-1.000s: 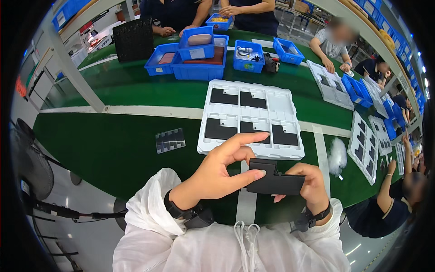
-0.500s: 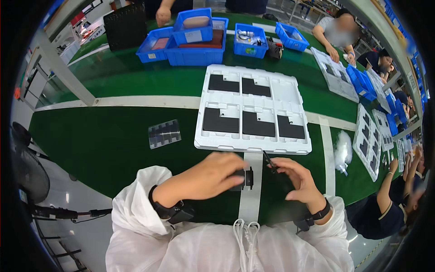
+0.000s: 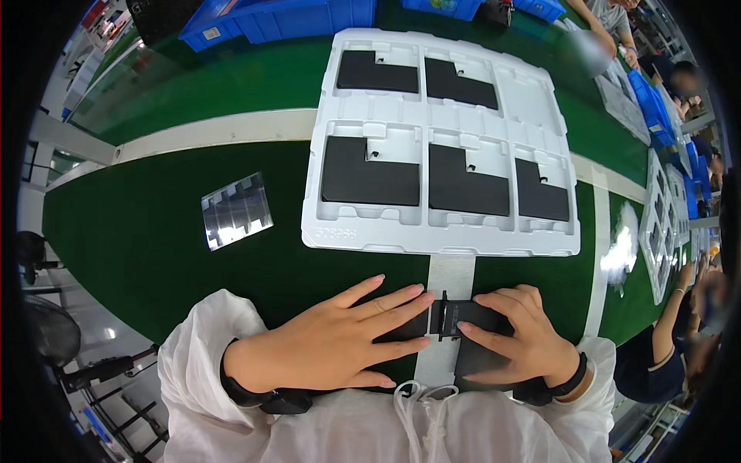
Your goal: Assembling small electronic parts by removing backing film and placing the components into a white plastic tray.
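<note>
On the bench just in front of me lies a black flat piece point(image 3: 482, 356), like a thin battery pack with small print on it. My right hand point(image 3: 521, 336) rests over it, fingers apart and touching its surface. A narrow black strip point(image 3: 443, 316) stands along its left edge. My left hand point(image 3: 332, 339) is spread flat, fingertips reaching toward that strip, over a dark flat part point(image 3: 407, 330) that it mostly covers. Beyond both hands is a white moulded tray point(image 3: 370, 241), with several black L-shaped flat pieces point(image 3: 370, 181) in its compartments; its far right compartment is empty.
A shiny clear plastic sheet point(image 3: 237, 212) lies left of the tray on the green bench top point(image 3: 139, 224). Blue bins point(image 3: 305, 19) stand at the back. A crumpled clear bag point(image 3: 620, 251) and another filled tray point(image 3: 656, 224) are on the right, near other people at work.
My right hand has lowered the dark piece it held upright onto the bench, and it now lies flat. My left hand has spread out and come down. The view has moved closer.
</note>
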Available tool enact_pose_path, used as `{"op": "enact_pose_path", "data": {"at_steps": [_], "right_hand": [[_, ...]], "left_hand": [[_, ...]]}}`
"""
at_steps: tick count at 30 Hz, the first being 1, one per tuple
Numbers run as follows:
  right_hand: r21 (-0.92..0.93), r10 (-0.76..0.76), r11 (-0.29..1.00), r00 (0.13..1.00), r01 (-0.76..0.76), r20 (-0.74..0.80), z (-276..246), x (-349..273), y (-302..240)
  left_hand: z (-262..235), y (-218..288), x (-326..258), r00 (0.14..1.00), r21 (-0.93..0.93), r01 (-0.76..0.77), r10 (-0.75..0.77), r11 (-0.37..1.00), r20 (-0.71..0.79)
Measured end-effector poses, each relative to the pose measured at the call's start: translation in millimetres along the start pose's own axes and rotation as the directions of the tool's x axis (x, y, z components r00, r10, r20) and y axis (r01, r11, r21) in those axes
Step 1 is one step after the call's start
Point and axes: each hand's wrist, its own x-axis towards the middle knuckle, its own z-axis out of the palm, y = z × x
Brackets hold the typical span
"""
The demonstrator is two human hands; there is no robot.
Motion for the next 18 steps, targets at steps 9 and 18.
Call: {"op": "enact_pose_path", "data": {"at_steps": [9, 18], "right_hand": [[-0.027, 0.010, 1.000, 1.000, -0.010, 0.008, 3.3, -2.3, 4.3], [-0.041, 0.013, 0.999, 1.000, -0.013, 0.012, 3.8, -1.0, 4.5]], "left_hand": [[-2.8, 1.1, 3.6, 0.997, 0.008, 0.048, -0.049, 0.999, 0.059], [-4.1, 0.4, 3.1, 0.996, -0.010, 0.066, -0.065, 0.998, 0.067]]}}
